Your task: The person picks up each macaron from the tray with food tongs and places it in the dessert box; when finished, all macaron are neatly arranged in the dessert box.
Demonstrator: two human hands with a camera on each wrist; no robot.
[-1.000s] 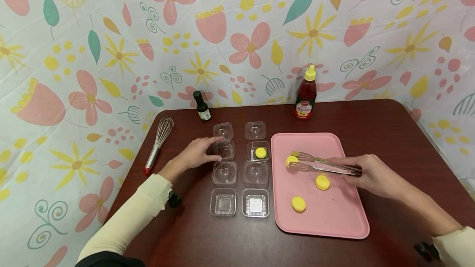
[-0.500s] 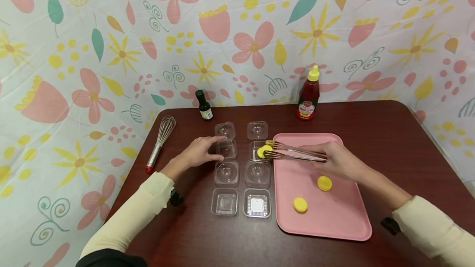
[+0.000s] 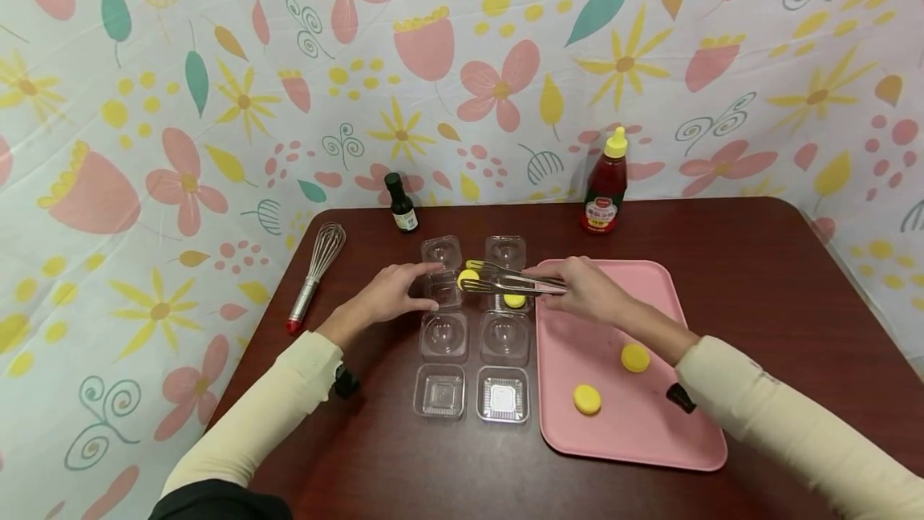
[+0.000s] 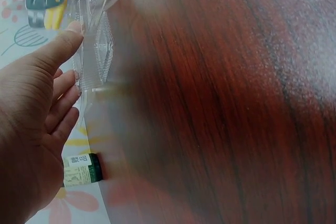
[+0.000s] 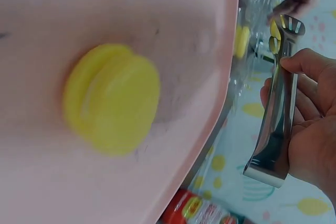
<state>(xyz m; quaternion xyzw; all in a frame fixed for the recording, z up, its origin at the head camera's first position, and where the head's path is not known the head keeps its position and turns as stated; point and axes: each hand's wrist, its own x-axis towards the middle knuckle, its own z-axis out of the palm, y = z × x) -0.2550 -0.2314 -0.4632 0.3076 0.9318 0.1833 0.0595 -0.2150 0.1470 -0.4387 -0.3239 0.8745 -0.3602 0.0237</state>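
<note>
My right hand holds metal tongs with slotted tips, also seen in the right wrist view. A yellow macaron sits between the tips, above the right side of a clear plastic box. My left hand lies at that box's left side; in the left wrist view its thumb and fingertips touch the clear plastic edge. Another yellow macaron lies in the box to the right, partly hidden by the tongs. Two more macarons, one nearer and one farther, lie on the pink tray.
Open clear boxes with domed lids stand in two columns left of the tray. A whisk lies at the far left. A small dark bottle and a red sauce bottle stand along the back of the brown table.
My right hand has moved left, carrying a macaron in the tongs from the tray across the right column to the left-hand box. My left hand has stayed in place.
</note>
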